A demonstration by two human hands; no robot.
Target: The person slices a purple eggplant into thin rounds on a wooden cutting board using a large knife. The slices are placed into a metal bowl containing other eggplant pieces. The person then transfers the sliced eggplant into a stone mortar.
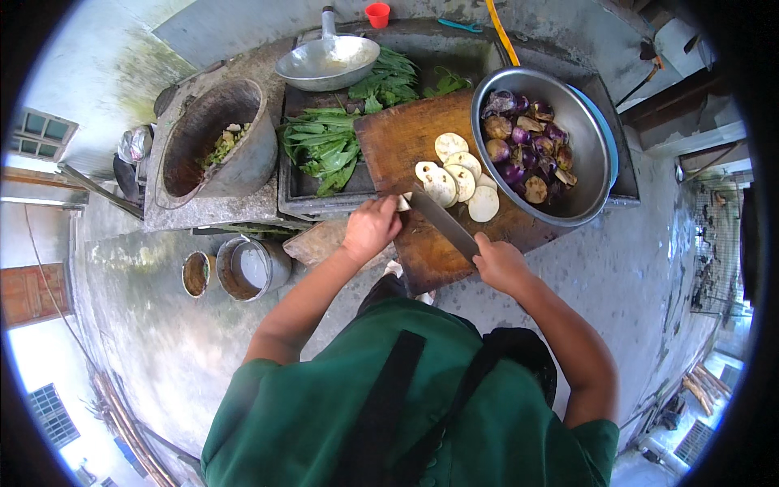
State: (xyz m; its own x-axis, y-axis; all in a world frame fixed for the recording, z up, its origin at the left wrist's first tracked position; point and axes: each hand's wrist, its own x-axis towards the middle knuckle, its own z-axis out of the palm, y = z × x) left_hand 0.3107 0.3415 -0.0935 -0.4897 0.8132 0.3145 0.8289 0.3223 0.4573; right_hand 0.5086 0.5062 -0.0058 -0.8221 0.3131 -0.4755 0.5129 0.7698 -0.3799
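My right hand point(500, 263) grips the handle of a broad-bladed kitchen knife point(444, 224), its blade slanting up and left across a wooden cutting board point(420, 134). At the board's left edge, my left hand point(372, 226) holds a small pale vegetable piece point(404, 201) by the fingers, close to the blade's tip. Several round white slices point(462, 176), some with brown spots, overlap just beyond the knife. On the board's right side rests a steel basin point(589, 176) holding purple eggplants point(529, 149), whole and cut.
Leafy greens point(325, 146) lie in the stone sink point(316, 204), with a metal wok point(328, 64) behind them. A deep, worn pot point(258, 146) holding scraps stands on the left ledge. Below are two buckets point(252, 268). A red cup point(378, 15) sits at the back.
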